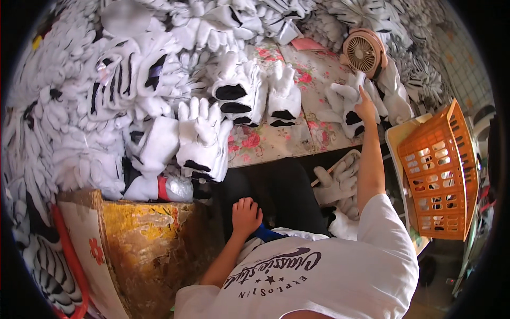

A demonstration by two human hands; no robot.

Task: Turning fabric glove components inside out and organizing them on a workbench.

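My right hand [365,106] reaches out to the far right of the table, its index finger stretched out over a small pile of white gloves [344,95] with black cuff openings. That hand appears to hold nothing; whether the fingertip touches the gloves I cannot tell. My left hand [247,216] rests on my lap, fingers curled in and the palm hidden, next to a bit of blue cloth [268,233]. Stacks of white gloves stand on the table ahead: a middle stack [237,87], a smaller one [284,93] and a nearer one [203,139].
Heaps of white gloves [69,122] fill the left and back. A pink fan [364,52] stands at the back right of the flowered tabletop [276,143]. An orange basket [438,178] is at my right, a worn wooden box [143,239] at my left. More gloves [340,183] lie below the table edge.
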